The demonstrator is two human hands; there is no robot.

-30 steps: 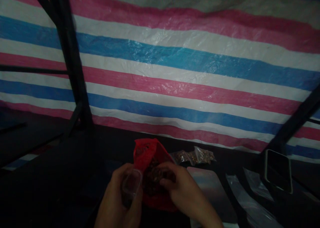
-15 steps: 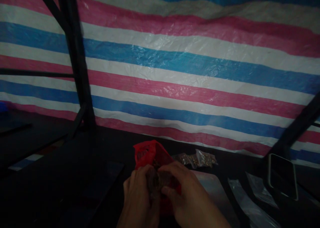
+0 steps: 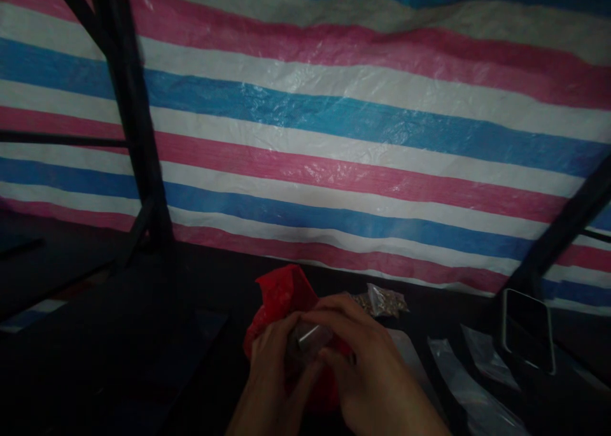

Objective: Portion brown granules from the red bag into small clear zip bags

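Observation:
My left hand (image 3: 270, 379) and my right hand (image 3: 367, 372) meet low in the middle of the view, over a red plastic bag (image 3: 279, 296) that lies on a dark table. Both hands pinch a small clear plastic pouch (image 3: 308, 340) between their fingers, right above the red bag. What the pouch holds is too dim to make out. The red bag's mouth is hidden behind my fingers.
A filled clear pouch of brown bits (image 3: 384, 300) lies behind the red bag. Empty clear bags (image 3: 470, 385) are spread at the right, beside a dark framed device (image 3: 527, 337). A striped tarp (image 3: 334, 137) and black metal posts (image 3: 133, 124) stand behind.
A second ago my left hand held an open clear pouch beside the red bag while my right reached into the bag. Both hands have since closed together on the pouch.

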